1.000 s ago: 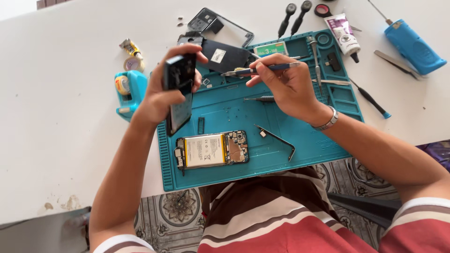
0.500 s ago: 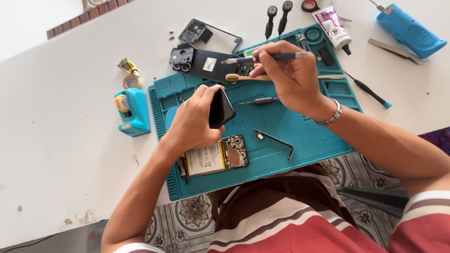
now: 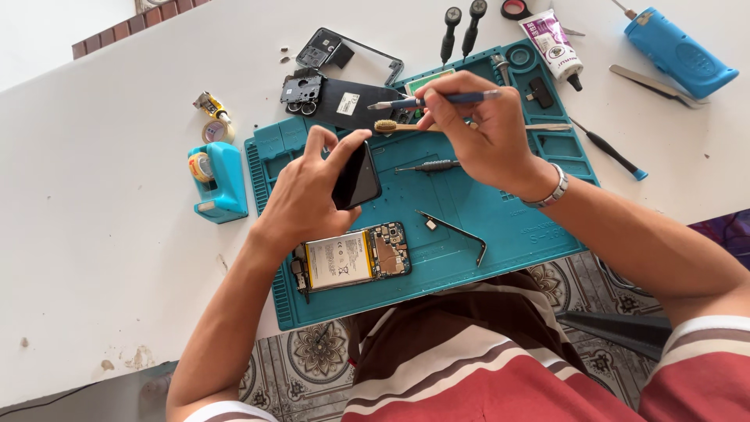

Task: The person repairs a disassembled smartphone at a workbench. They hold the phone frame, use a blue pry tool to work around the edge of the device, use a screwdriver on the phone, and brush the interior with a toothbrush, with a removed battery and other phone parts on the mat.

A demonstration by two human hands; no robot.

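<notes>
The left hand [image 3: 308, 195] is curled around a small dark phone screen [image 3: 356, 176], thumb on one long edge and fingers on the other, holding it tilted and clear of the teal mat [image 3: 469, 211] near the mat's middle. Gripping by the edges keeps the fingers off the glass face, it seems.

The right hand [image 3: 476, 133] is closed in a pen-like pinch on a blue-handled tool [image 3: 437, 100], whose metal tip points left toward the mat's far edge. A grip that far forward suits fine, steady work. A wooden-handled brush [image 3: 398, 126] lies under the same hand, its bristles at the left end; I cannot tell whether the fingers touch it.

The opened phone [image 3: 355, 256] lies flat at the mat's near edge, its battery and circuit board facing up, within easy reach of both hands. Just to its right a thin bent metal strip [image 3: 457, 232] rests on the mat, and a small screwdriver [image 3: 428, 166] lies between the two hands.

Removed parts sit past the mat's far left corner on the white table [image 3: 94, 258]: a black back cover [image 3: 348, 100] and a black frame [image 3: 344, 53]. A blue tape dispenser [image 3: 215, 181] stands beside the mat's left edge. A glue tube [image 3: 555, 41] lies at the far right corner, out of the working space.
</notes>
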